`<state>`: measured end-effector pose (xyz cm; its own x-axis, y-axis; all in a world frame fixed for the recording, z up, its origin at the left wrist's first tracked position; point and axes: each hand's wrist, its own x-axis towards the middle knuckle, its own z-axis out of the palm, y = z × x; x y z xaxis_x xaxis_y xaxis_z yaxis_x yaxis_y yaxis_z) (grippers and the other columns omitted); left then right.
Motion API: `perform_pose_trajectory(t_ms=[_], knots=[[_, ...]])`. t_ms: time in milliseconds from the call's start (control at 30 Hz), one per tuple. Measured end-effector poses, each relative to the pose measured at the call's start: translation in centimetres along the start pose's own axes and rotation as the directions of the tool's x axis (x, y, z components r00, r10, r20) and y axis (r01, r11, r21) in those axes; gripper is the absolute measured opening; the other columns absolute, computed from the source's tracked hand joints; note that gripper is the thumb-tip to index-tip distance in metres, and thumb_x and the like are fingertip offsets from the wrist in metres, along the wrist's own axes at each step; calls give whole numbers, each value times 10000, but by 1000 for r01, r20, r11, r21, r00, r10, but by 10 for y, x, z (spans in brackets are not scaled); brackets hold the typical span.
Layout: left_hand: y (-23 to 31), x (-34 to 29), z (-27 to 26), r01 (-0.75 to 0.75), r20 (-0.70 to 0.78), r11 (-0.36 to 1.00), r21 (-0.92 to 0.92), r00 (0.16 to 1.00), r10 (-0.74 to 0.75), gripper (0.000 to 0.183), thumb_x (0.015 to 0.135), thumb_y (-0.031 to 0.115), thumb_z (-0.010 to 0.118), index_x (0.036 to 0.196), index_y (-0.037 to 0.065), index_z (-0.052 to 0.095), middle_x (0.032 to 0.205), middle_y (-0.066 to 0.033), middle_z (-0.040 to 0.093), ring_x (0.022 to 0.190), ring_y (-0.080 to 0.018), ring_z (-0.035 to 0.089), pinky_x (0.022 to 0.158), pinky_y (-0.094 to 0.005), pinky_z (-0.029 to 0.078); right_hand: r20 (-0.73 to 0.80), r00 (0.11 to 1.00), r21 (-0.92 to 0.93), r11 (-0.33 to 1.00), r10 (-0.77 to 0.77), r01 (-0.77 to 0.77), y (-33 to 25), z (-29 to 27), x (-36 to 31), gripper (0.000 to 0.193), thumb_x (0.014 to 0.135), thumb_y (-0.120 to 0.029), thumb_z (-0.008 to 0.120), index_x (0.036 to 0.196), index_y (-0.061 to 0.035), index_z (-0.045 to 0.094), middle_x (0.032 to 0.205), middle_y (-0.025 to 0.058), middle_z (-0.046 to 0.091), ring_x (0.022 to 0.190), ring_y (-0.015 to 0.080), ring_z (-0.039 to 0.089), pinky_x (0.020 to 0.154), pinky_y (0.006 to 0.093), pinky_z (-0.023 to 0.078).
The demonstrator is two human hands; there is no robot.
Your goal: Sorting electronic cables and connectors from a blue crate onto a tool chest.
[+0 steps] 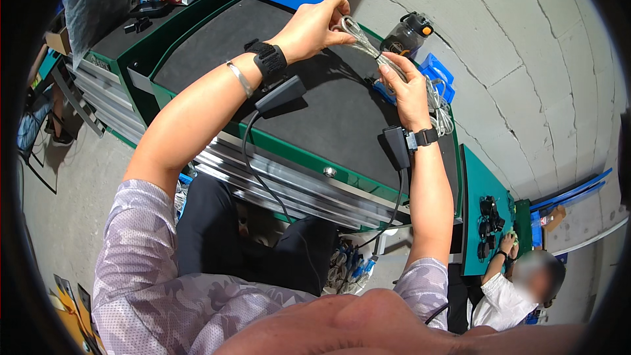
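A coiled bundle of clear-grey cable (pixel 360 37) stretches between my two hands above the far side of the dark bench mat (pixel 322 115). My left hand (pixel 314 29) pinches the looped end of it, fingers closed. With thumb and fingers, my right hand (pixel 409 94) grips the bundle near a dark tie around its middle. More grey cable loops (pixel 439 108) hang beside my right wrist; whether they belong to the same bundle I cannot tell. Each wrist wears a black strap, and a dark wired box (pixel 281 95) sits by the left one, another (pixel 396 146) by the right.
Behind my right hand are a dark bottle (pixel 407 34) and a blue bin (pixel 439 71). Black clips (pixel 137 25) and a plastic bag (pixel 98 6) lie at far left. Cable bundles (pixel 348 266) lie below the bench. A person (pixel 509 296) works at a green table (pixel 483 177) on the right.
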<state>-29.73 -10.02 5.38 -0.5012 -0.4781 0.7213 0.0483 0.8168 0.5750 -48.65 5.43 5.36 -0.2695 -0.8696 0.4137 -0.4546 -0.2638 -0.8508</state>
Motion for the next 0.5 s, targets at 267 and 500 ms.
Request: perform_pose_trajectory(t_ms=[267,500], knots=[[10,-1,1,-52,-8,992,-116,999,51,434,763,159,797,1040,21,493,815,-109,631,749,-204,636,672,-318,522,-48,995,174,981,91,-82,6,4,1,312,886,-153,684,1153,-1,634,929,41,663,803,89,594,735,237,485],[8,0,3,-75,98,981,177,994,58,266,757,143,771,870,-5,581,829,-133,623,759,-270,624,695,-355,500,-83,997,46,999,-1,5,5,12,-1,279,884,-123,684,1134,-9,643,950,41,664,793,79,589,702,230,486]])
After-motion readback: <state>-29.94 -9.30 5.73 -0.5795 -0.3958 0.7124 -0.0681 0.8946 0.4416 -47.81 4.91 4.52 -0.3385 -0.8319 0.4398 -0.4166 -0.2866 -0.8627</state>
